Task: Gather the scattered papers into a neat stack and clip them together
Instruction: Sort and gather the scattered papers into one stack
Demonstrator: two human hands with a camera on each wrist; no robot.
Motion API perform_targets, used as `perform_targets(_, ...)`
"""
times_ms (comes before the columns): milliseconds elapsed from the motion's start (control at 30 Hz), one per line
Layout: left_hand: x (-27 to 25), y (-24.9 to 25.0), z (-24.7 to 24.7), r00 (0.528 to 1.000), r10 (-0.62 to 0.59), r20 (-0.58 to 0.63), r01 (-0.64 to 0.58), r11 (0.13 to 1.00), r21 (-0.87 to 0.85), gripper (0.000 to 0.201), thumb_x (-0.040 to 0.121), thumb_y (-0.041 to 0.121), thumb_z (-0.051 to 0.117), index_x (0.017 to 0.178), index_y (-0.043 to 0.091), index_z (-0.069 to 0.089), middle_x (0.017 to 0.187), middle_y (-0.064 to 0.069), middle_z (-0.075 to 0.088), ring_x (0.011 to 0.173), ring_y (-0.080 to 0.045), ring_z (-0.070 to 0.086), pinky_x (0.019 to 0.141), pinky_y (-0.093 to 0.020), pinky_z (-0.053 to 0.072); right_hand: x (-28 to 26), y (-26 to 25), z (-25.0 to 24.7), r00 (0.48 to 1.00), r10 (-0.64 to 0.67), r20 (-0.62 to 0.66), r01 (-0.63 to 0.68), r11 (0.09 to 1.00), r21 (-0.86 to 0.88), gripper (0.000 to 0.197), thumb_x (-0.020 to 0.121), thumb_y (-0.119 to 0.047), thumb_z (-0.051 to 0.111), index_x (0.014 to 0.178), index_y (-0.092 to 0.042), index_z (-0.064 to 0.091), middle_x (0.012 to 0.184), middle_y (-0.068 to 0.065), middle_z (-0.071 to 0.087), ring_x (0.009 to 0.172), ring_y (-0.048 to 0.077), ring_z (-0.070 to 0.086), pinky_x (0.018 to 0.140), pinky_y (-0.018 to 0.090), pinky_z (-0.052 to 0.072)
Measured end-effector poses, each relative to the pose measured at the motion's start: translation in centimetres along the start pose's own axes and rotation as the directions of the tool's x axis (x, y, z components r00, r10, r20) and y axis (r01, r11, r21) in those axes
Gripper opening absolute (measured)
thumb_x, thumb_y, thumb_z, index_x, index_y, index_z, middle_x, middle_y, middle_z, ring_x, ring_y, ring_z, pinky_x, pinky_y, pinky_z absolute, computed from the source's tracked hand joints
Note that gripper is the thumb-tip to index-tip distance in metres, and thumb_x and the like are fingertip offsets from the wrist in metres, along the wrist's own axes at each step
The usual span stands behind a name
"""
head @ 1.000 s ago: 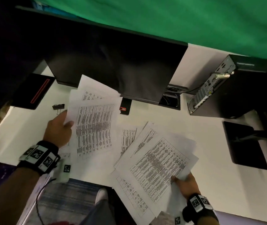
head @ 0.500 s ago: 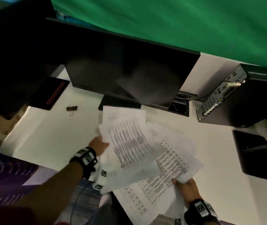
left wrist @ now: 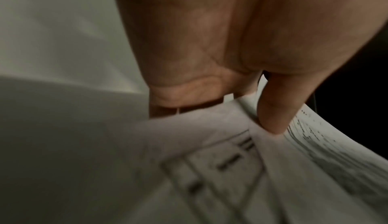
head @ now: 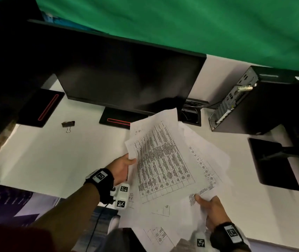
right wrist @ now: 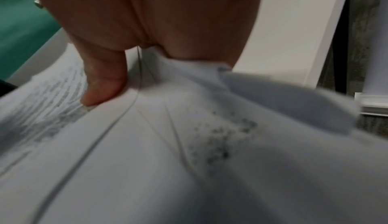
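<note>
Several white papers (head: 163,160) printed with tables overlap in a loose pile right of the desk's middle. My left hand (head: 125,165) pinches the top sheets at their left edge, thumb on the paper (left wrist: 315,144), fingers hidden beneath. My right hand (head: 206,204) grips the pile at its near right corner, thumb pressed on the sheets (right wrist: 147,144). A black binder clip (head: 68,124) lies on the desk far to the left, apart from both hands.
A black monitor (head: 126,79) stands behind the pile on a white desk (head: 54,160), its base (head: 119,119) touching the sheets' far edge. A desktop tower (head: 254,102) and a second stand base (head: 274,164) sit right, a black device (head: 41,108) far left.
My left hand swept its sheets from the desk's left side rightward onto the pile held by the right hand. The clip stayed put.
</note>
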State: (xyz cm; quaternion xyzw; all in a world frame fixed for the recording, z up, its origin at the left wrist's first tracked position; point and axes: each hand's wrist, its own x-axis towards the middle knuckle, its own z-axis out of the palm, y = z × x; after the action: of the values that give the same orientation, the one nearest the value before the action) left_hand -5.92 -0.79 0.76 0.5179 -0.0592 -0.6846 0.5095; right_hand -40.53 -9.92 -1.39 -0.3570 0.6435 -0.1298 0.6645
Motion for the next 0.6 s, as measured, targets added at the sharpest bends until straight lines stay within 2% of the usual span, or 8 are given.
perform_targets(67, 0.1, -0.1, -0.2, 0.999, 0.020, -0.036, -0.022, 0.999, -0.050, 0.031, 0.099, 0.011, 0.046, 0.125, 0.020, 0.059, 0.123, -0.009, 0.066, 0.112, -0.032, 0.061, 0.078, -0.047, 0.056, 1.5, 0.8, -0.2, 1.000, -0.019, -0.001, 0.019, 1.000, -0.009, 0.087, 0.049, -0.033, 0.097, 0.112, 0.009, 0.055, 0.112, 0.039, 0.063, 0.094, 0.054, 0.067, 0.079, 0.070, 0.052)
perform_targets(100, 0.2, -0.1, -0.4, 0.996, 0.034, -0.083, -0.037, 0.999, -0.030, 0.031, 0.099, 0.009, 0.046, 0.126, 0.017, 0.059, 0.123, -0.012, 0.066, 0.112, -0.034, 0.061, 0.083, -0.050, 0.055, 0.2, -0.2, 0.6, 0.999, -0.032, -0.014, 0.032, 0.999, -0.044, 0.076, 0.055, -0.030, 0.096, 0.108, 0.009, 0.058, 0.106, 0.037, 0.066, 0.092, 0.051, 0.068, 0.080, 0.065, 0.054)
perform_targets(167, 0.7, -0.1, -1.6, 0.958, 0.143, -0.250, -0.085, 0.970, 0.227, 0.034, 0.098, 0.007, 0.050, 0.131, 0.008, 0.054, 0.129, -0.015, 0.062, 0.117, -0.033, 0.058, 0.099, -0.048, 0.047, -0.9, -1.1, 1.0, 0.993, -0.108, -0.043, 0.104, 0.990, -0.099, 0.046, 0.068, -0.020, 0.089, 0.094, 0.005, 0.060, 0.089, 0.028, 0.070, 0.087, 0.040, 0.070, 0.076, 0.047, 0.056)
perform_targets(233, 0.7, 0.5, -3.7, 0.849, 0.303, -0.433, -0.035, 0.850, 0.525, 0.036, 0.095, 0.008, 0.054, 0.130, 0.002, 0.052, 0.128, -0.016, 0.060, 0.109, -0.030, 0.059, 0.091, -0.036, 0.048, -1.0, -0.9, 0.8, 0.986, -0.135, -0.098, 0.112, 0.972, -0.206, 0.030, 0.077, -0.015, 0.081, 0.092, -0.002, 0.059, 0.084, 0.017, 0.069, 0.085, 0.032, 0.066, 0.072, 0.042, 0.055)
perform_targets(300, 0.0, 1.5, -6.1, 0.729, 0.413, -0.546, 0.036, 0.773, 0.634, 0.036, 0.094, 0.011, 0.053, 0.129, 0.004, 0.052, 0.125, -0.017, 0.060, 0.102, -0.032, 0.060, 0.080, -0.034, 0.051, -0.7, -0.3, 0.2, 0.981, -0.157, -0.111, 0.115, 0.942, -0.314, 0.031, 0.079, -0.012, 0.076, 0.107, -0.006, 0.063, 0.097, 0.014, 0.073, 0.092, 0.033, 0.068, 0.085, 0.051, 0.057)
perform_targets(400, -1.8, 3.0, -10.0, 0.618, 0.484, -0.620, 0.115, 0.725, 0.679, 0.044, 0.094, 0.015, 0.049, 0.138, 0.014, 0.047, 0.137, -0.016, 0.053, 0.119, -0.038, 0.053, 0.102, -0.044, 0.044, -0.5, 0.2, -0.8, 0.968, -0.203, -0.145, 0.140, 0.923, -0.360, 0.026, 0.082, -0.004, 0.069, 0.107, -0.011, 0.066, 0.094, 0.008, 0.076, 0.085, 0.027, 0.071, 0.083, 0.047, 0.058)
perform_targets(500, -3.4, 4.0, -11.7, 0.570, 0.492, -0.658, 0.156, 0.721, 0.675, 0.048, 0.097, 0.017, 0.047, 0.144, 0.016, 0.040, 0.143, -0.016, 0.048, 0.126, -0.039, 0.048, 0.106, -0.042, 0.037, -0.9, -0.3, -1.1, 0.949, -0.203, -0.241, 0.122, 0.942, -0.313, 0.021, 0.084, -0.016, 0.072, 0.100, -0.007, 0.061, 0.083, 0.010, 0.075, 0.073, 0.028, 0.069, 0.066, 0.035, 0.054)
perform_targets(600, -4.1, 4.8, -12.0, 0.591, 0.505, -0.628, 0.148, 0.698, 0.701, 0.047, 0.098, 0.018, 0.048, 0.144, 0.013, 0.039, 0.143, -0.013, 0.047, 0.126, -0.038, 0.048, 0.104, -0.041, 0.037, -1.5, -1.2, -1.6, 0.947, -0.186, -0.260, 0.126, 0.965, -0.231, 0.033, 0.086, -0.028, 0.073, 0.095, -0.012, 0.045, 0.079, 0.005, 0.056, 0.077, 0.024, 0.056, 0.071, 0.036, 0.047)
